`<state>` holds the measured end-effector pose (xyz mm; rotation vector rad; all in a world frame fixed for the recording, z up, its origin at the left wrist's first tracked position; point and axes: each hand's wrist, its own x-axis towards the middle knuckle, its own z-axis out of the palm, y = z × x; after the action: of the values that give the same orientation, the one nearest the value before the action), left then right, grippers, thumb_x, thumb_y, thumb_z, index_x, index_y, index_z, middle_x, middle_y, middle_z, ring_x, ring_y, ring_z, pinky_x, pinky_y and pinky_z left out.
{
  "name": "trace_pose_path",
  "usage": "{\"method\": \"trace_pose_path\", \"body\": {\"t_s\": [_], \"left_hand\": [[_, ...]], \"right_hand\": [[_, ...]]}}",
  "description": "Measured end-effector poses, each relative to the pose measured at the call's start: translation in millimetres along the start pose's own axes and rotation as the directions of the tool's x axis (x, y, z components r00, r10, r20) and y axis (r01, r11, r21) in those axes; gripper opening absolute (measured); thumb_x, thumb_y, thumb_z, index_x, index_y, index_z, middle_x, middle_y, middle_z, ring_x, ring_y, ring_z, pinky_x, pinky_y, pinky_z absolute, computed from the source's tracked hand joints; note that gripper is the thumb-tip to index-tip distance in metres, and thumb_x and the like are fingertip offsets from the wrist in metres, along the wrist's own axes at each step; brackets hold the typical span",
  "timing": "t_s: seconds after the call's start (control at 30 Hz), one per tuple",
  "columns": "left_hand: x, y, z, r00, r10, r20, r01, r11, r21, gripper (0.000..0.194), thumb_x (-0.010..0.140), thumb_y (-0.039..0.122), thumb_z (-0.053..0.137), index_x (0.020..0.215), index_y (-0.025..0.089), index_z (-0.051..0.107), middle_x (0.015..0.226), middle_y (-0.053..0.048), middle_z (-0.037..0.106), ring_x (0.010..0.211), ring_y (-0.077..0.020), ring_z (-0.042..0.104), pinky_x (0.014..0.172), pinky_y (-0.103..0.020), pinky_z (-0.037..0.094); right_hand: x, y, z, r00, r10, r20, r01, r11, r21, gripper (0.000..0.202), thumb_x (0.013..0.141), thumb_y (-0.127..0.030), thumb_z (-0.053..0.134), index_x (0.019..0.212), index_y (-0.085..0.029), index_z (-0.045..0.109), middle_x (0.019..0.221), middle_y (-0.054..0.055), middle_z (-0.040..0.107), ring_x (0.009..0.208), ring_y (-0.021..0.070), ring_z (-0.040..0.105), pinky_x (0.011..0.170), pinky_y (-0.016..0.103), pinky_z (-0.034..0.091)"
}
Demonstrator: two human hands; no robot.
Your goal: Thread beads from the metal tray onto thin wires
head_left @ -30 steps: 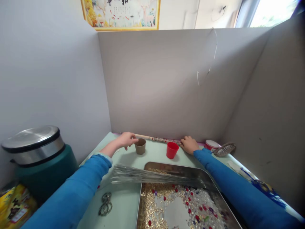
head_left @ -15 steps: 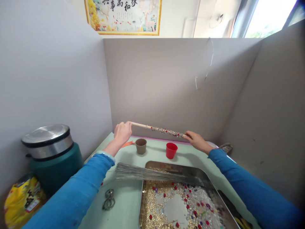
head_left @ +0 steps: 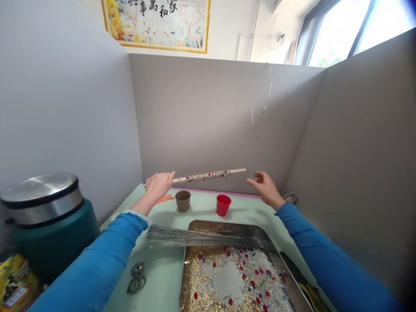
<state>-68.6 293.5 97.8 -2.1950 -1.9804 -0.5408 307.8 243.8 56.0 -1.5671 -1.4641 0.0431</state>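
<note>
My left hand (head_left: 159,185) is closed around the left end of a pale wooden stick (head_left: 238,171), holding it up over the far part of the table. Clear beads and a few red ones, strung in a wrap (head_left: 208,175), cover the stick's middle; its right end is bare. Just right of that end, my right hand (head_left: 264,187) is apart from the stick, thumb and fingers spread, holding nothing. Below the stick stand a brown cup (head_left: 183,201) and a red cup (head_left: 223,205).
A metal tray (head_left: 182,277) holds gold, clear and red beads. A bundle of thin wires (head_left: 182,236) lies across its far side. Wire rings (head_left: 137,277) lie on the left. A green steel-lidded container (head_left: 52,229) and yellow packet (head_left: 17,277) stand far left. Grey partitions (head_left: 208,112) surround the table.
My right hand has let go of the beaded end and opened beside it. The stick's right end has tilted up, and the beads sit nearer my left hand. The view has turned slightly right.
</note>
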Motion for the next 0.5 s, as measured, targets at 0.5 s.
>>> {"method": "trace_pose_path", "body": {"t_s": [0.5], "left_hand": [[9.0, -18.1, 23.5, 0.983, -0.053, 0.174, 0.085, 0.979, -0.186, 0.063, 0.083, 0.057, 0.016, 0.068, 0.018, 0.063, 0.072, -0.01, 0.064, 0.064, -0.0222, 0.059, 0.055, -0.029, 0.037]], "right_hand": [[-34.9, -2.7, 38.8, 0.919, -0.04, 0.392, 0.044, 0.999, 0.0, 0.049, 0.071, -0.036, 0.064, 0.114, -0.016, 0.05, 0.112, 0.011, 0.06, 0.1, 0.0216, 0.057, 0.085, 0.031, 0.044]]}}
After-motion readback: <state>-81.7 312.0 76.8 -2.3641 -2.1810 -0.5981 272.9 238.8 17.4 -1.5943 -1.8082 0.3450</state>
